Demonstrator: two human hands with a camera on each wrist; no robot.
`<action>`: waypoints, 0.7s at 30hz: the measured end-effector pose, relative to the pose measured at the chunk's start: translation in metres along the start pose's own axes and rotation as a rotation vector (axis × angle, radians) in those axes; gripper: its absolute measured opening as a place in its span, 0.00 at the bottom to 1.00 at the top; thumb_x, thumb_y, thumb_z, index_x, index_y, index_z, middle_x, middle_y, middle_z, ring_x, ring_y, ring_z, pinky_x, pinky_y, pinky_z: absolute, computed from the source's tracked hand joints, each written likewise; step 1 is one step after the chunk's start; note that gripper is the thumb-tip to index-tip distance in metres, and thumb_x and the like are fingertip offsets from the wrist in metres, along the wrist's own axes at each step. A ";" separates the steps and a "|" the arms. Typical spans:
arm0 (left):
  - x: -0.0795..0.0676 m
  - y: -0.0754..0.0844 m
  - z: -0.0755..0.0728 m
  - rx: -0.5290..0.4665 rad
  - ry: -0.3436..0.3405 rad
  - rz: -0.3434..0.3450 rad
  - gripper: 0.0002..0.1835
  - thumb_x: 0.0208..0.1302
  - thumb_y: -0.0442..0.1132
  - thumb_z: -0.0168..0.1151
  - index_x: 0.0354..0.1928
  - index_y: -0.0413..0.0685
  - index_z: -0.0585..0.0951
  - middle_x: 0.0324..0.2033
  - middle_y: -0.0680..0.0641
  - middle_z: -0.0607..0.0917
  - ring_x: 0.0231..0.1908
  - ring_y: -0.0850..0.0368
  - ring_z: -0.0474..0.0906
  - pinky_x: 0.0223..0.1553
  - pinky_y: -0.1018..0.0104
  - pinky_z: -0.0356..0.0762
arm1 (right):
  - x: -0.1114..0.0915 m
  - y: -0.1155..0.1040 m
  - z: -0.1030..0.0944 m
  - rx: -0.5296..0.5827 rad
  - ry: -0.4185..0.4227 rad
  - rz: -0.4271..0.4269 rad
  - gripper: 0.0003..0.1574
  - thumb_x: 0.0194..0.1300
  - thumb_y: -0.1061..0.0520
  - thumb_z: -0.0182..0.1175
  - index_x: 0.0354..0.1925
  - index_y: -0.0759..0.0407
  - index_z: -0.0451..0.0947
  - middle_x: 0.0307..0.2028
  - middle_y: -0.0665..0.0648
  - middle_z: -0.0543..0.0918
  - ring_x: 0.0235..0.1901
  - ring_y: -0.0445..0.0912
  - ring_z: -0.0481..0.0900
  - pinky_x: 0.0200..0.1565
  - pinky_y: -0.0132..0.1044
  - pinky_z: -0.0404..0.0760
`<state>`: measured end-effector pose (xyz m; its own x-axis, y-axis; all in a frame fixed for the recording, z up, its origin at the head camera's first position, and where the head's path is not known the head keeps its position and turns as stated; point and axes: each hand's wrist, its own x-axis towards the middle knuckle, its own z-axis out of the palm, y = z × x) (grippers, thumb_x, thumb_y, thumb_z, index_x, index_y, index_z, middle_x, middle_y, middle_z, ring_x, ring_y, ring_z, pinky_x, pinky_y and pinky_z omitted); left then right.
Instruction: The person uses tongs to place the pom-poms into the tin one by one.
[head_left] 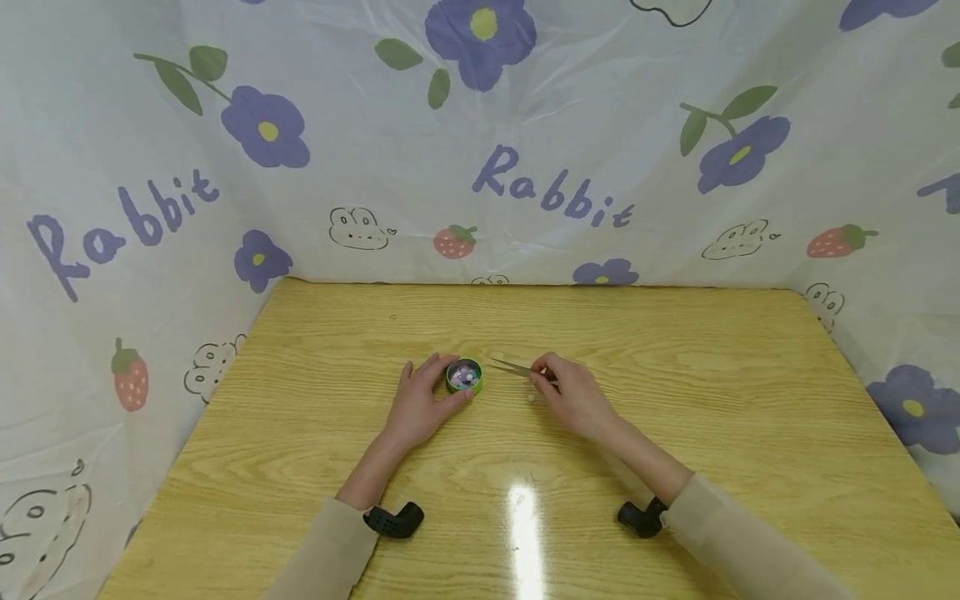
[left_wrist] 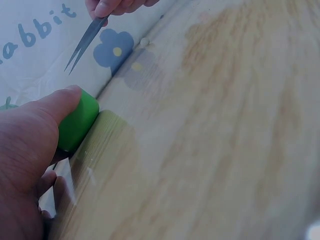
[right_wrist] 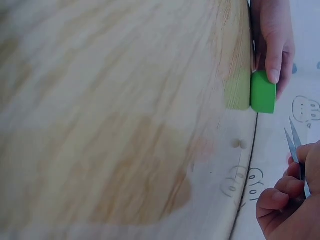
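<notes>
A small round green tin (right_wrist: 263,95) stands on the table, with several pale and purplish beads (head_left: 465,377) inside it. My left hand (head_left: 418,406) holds the tin from its left side, thumb at the near wall and fingers at the far one. Pinched in my right hand (head_left: 577,400) is a pair of metal tweezers (head_left: 513,367), pointing left toward the tin. Their tips are slightly apart with nothing between them, above the table and just right of the tin. A single pale bead (head_left: 532,397) lies on the table below the right hand's fingers.
The glossy wooden table (head_left: 675,350) reflects a bright light near its front. A white cloth (head_left: 585,100) printed with flowers and rabbits hangs behind and beside it. Black wrist cameras (head_left: 396,520) sit at both cuffs.
</notes>
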<state>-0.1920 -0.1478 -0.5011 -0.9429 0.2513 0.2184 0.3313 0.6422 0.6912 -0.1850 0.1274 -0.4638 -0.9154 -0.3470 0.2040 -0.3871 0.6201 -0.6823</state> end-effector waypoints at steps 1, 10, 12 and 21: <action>0.000 0.000 0.000 0.001 0.000 0.000 0.34 0.66 0.49 0.72 0.69 0.42 0.76 0.65 0.37 0.79 0.73 0.38 0.62 0.76 0.37 0.36 | -0.001 0.001 -0.001 -0.001 0.000 -0.002 0.09 0.78 0.57 0.57 0.48 0.61 0.80 0.34 0.54 0.84 0.35 0.45 0.85 0.38 0.42 0.85; 0.000 0.000 0.000 0.006 -0.001 0.002 0.34 0.66 0.49 0.72 0.69 0.41 0.76 0.65 0.37 0.79 0.73 0.38 0.62 0.76 0.37 0.37 | -0.007 0.007 -0.009 -0.012 0.008 0.027 0.08 0.78 0.57 0.58 0.47 0.61 0.80 0.33 0.53 0.84 0.37 0.48 0.86 0.40 0.44 0.85; 0.000 -0.001 0.000 0.009 0.001 0.002 0.34 0.66 0.49 0.72 0.69 0.42 0.76 0.65 0.37 0.79 0.73 0.38 0.63 0.76 0.37 0.37 | -0.009 0.009 -0.010 -0.017 0.011 0.035 0.08 0.78 0.57 0.58 0.47 0.60 0.80 0.33 0.54 0.84 0.37 0.47 0.86 0.40 0.44 0.85; 0.000 -0.001 0.000 0.009 -0.001 -0.002 0.34 0.66 0.50 0.72 0.69 0.42 0.75 0.65 0.37 0.78 0.73 0.39 0.62 0.76 0.37 0.36 | -0.014 0.019 -0.017 -0.006 0.008 0.043 0.08 0.78 0.58 0.58 0.47 0.62 0.80 0.30 0.52 0.82 0.32 0.43 0.81 0.39 0.43 0.84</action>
<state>-0.1926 -0.1484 -0.5023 -0.9436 0.2510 0.2159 0.3295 0.6491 0.6856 -0.1812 0.1561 -0.4677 -0.9321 -0.3146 0.1797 -0.3479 0.6386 -0.6864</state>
